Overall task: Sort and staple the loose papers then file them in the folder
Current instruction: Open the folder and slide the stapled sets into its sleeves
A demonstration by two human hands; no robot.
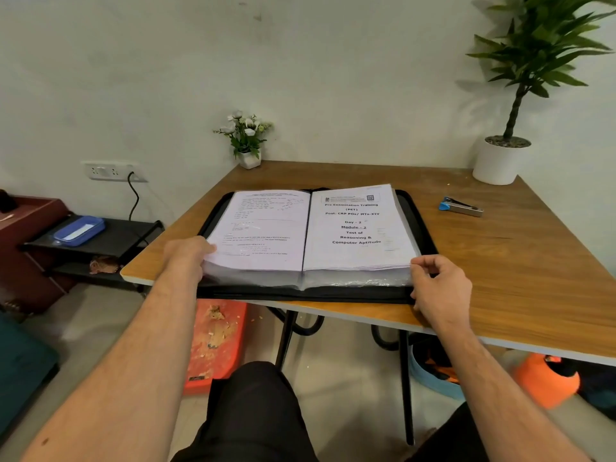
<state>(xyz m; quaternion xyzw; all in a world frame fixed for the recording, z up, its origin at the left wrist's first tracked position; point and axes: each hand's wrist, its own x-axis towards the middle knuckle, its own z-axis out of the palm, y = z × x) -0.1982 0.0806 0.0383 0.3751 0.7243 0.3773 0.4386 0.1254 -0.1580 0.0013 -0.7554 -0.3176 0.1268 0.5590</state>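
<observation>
Left hand point(186, 253) grips the left edge of the sleeved pages; right hand point(440, 288), fingers curled, pinches the lower right corner of the open black folder point(423, 228), which lies flat at the near edge of the wooden table point(533, 261). Printed papers point(353, 228) fill its clear plastic sleeves. A blue-and-metal stapler point(461, 206) lies well apart, right. White pots hold a small flower plant point(246, 138) and a tall leafy plant point(520, 95).

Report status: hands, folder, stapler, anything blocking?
Left hand grips left pages' edge; right hand pinches folder's right near corner. Folder open, papers in sleeves. Stapler idle, far right. Nothing blocking.
</observation>
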